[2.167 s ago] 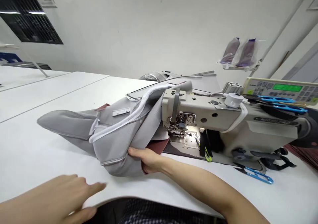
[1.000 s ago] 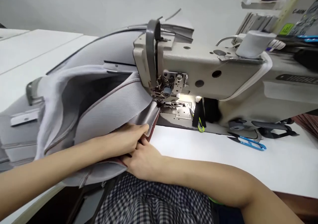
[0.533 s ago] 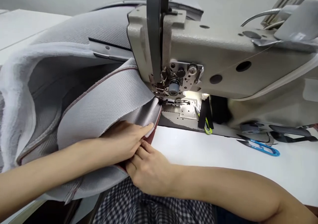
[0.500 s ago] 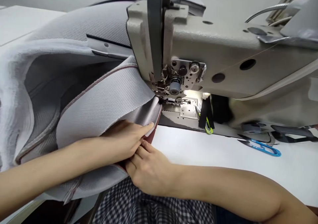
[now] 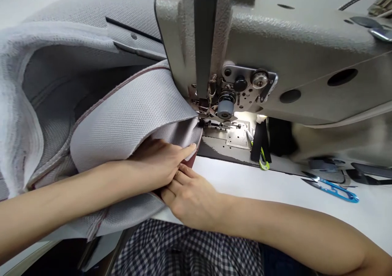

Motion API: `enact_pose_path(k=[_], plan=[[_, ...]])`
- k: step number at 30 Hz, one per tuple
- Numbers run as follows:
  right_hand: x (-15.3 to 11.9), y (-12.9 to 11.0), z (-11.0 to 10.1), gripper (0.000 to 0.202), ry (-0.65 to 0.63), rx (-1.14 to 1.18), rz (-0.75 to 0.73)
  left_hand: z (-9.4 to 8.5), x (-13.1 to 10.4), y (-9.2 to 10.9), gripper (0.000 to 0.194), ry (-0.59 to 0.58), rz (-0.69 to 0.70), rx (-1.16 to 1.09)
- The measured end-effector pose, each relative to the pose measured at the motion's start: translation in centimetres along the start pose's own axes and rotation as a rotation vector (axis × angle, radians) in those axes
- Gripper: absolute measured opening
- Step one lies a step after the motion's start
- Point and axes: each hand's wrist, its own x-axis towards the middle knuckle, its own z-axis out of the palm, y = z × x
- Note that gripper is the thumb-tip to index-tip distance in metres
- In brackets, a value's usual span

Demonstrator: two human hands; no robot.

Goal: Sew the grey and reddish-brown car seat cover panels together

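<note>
"Fabric (image 5: pixel 122 125) first: where is it in the head view?"

"Left of the machine (image 5: pixel 275 43) and partly on the table (image 5: pixel 232 178). It's grey and bunched, with a broad fold curving to the needle area. A white fuzzy band (image 5: pixel 61 33) arches round the dark hollow behind the fold."

"And the left hand (image 5: pixel 159 163)?"

"Back up, its upper part tucked under the fold. One finger reaches along the fabric, near a dark red layer (image 5: pixel 190 161). The other fingertips are hidden, so I can't tell how tightly it closes."

"The right hand (image 5: pixel 194 194)?"

"Fingers bent and close together, pinching the fabric's near edge. It touches the left hand; its fingertips are partly covered."

"What else is about?"

"Black strips (image 5: pixel 259 141) and green snips (image 5: pixel 263 163) lie by the lit metal plate (image 5: pixel 239 137). Blue snips (image 5: pixel 337 190) are farther right, blades towards the machine's base. Below the hands is checked cloth (image 5: pixel 190 247)."
</note>
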Motion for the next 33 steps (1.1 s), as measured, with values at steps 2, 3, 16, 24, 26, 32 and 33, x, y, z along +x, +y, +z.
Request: enact_pose_path(k=[2, 3, 16, 24, 26, 32, 33], plan=[[0.0, 0.5, 0.1, 0.028, -0.007, 0.001, 0.013, -1.0, 0.5, 0.6, 0.04, -0.119, -0.121, 0.07], [0.0, 0.8, 0.1, 0.027, -0.003, 0.003, 0.016, -1.3, 0.7, 0.7, 0.038, -0.144, -0.149, 0.088], [0.1, 3.6, 0.0, 0.025, 0.064, -0.033, -0.01, -2.7, 2.3, 0.1, 0.026, -0.107, -0.032, 0.005], [-1.1, 2.8, -0.4, 0.03, 0.098, -0.107, 0.009, -3.5, 1.8, 0.0, 0.017, -0.14, 0.043, -0.088], [-1.1, 2.9, -0.6, 0.028, 0.07, -0.124, 0.009, -3.8, 1.9, 0.0, 0.016, -0.153, 0.048, -0.081], [-0.7, 3.8, -1.3, 0.021, 0.032, -0.123, 0.026, -4.3, 2.6, 0.3, 0.016, -0.165, 0.005, -0.073], [-0.7, 4.0, -1.4, 0.021, 0.027, -0.12, 0.031, -4.3, 2.7, 0.3, 0.016, -0.162, 0.001, -0.053]])
